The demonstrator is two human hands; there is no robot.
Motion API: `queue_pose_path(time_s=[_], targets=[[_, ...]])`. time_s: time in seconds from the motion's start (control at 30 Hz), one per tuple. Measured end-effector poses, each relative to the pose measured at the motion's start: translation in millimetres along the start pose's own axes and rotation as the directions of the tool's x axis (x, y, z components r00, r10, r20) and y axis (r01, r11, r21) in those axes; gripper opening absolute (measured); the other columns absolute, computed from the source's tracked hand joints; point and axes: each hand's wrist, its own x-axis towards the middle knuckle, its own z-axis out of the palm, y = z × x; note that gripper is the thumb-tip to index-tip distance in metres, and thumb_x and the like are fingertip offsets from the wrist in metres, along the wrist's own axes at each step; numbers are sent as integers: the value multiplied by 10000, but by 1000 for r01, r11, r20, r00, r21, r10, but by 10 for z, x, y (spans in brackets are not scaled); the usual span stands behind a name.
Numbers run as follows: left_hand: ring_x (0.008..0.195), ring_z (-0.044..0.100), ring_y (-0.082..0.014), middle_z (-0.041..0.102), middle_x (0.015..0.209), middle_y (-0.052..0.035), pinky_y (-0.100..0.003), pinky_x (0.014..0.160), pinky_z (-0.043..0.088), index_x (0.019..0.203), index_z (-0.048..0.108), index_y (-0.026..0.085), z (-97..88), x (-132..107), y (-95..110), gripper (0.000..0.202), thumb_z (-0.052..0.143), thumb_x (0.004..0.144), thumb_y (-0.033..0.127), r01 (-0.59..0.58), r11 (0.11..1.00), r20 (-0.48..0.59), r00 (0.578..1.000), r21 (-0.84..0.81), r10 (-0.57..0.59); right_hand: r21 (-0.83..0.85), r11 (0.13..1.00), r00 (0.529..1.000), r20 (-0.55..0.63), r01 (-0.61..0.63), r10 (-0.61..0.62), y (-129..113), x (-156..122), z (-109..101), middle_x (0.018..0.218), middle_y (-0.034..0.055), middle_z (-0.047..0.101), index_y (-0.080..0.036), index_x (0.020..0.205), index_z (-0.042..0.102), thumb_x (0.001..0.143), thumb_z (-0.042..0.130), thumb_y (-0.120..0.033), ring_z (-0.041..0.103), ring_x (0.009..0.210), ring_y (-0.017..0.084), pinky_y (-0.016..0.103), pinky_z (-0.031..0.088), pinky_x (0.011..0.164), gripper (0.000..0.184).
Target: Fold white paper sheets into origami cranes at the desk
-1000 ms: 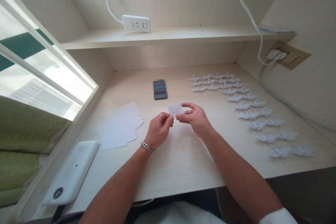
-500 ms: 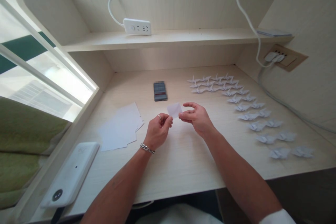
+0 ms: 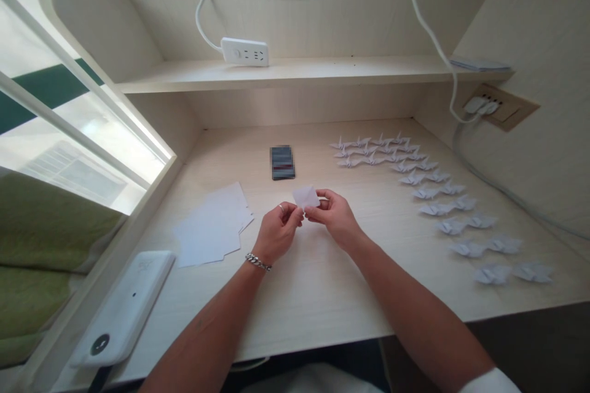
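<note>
A small folded square of white paper (image 3: pixel 306 196) is held above the middle of the desk. My left hand (image 3: pixel 280 228) pinches its lower left corner between thumb and finger. From the other side, my right hand (image 3: pixel 332 216) grips the right edge, thumb in front and fingers behind. Fine crease lines on the paper are too small to make out. To the left lies a loose stack of white paper sheets (image 3: pixel 209 227). Folded white paper cranes (image 3: pixel 424 177) stand in rows along the right side of the desk.
Behind my hands lies a dark phone (image 3: pixel 282 162), its screen blurred. A white device (image 3: pixel 126 307) sits at the left edge of the desk (image 3: pixel 318 307). On the shelf above is a power strip (image 3: pixel 244 52); a white cable runs to the wall socket (image 3: pixel 504 107).
My right hand has moved left and slightly down, closer to my left hand. The paper has turned, one corner now pointing toward me. My left hand has barely moved.
</note>
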Motion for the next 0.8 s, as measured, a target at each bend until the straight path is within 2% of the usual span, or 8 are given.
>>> queue_pose_path(time_s=[0.1,0.2,0.33,0.5,0.57,0.67,0.73,0.8], targets=[[646,601,-145,649,666,-25,-255,629,462,738,595,161,-8,2,-23,277,604,816,427,40,997,60,998,-62,-37,-86,996,1000,-2,13,-13,20,-9,-5,629,-13,661,-163,967,552,553,824,-321,621,600,148,306,511,645,519],[616,596,-138,646,631,-22,-249,607,456,681,578,159,-18,19,-36,294,659,771,426,90,988,56,995,-122,-84,-157,987,999,42,30,-23,20,-10,-56,616,-11,656,-168,964,554,586,802,-300,611,589,147,287,491,612,471],[585,582,-129,635,604,-19,-256,606,468,681,628,140,-65,70,-33,309,715,707,435,152,958,-23,986,-241,-163,-228,973,995,104,24,-1,51,-17,-70,596,-19,651,-179,968,553,610,772,-270,602,559,144,271,466,579,430],[594,571,-110,646,672,-22,-261,622,495,711,633,136,-186,127,-27,339,755,654,447,165,893,-180,949,-419,-259,-271,963,988,145,-3,44,104,-23,-58,585,-31,650,-193,952,543,604,755,-232,591,532,138,259,446,556,409],[597,573,-109,653,696,-28,-252,607,488,744,642,135,-203,121,-25,344,758,651,446,196,888,-113,958,-415,-264,-285,959,987,153,-5,51,109,-24,-66,592,-34,649,-198,958,541,608,750,-224,591,536,138,258,443,555,409],[600,577,-126,655,684,-33,-247,581,467,771,669,131,-168,92,-27,338,783,623,413,242,920,98,970,-307,-223,-312,950,985,168,6,49,98,-24,-83,606,-36,644,-201,979,546,625,741,-229,593,555,141,256,435,556,404],[587,569,-130,645,647,-29,-244,566,445,745,671,128,-131,77,-30,312,786,619,389,216,944,147,972,-249,-184,-304,952,987,162,27,24,90,-17,-90,611,-42,631,-199,986,556,630,742,-239,592,571,140,254,430,565,404],[572,558,-125,632,616,-21,-240,559,427,722,664,128,-109,70,-31,286,780,631,373,187,952,127,979,-243,-160,-273,960,992,128,57,-22,88,-6,-89,622,-44,620,-191,981,566,631,749,-259,587,587,135,255,427,582,401]])
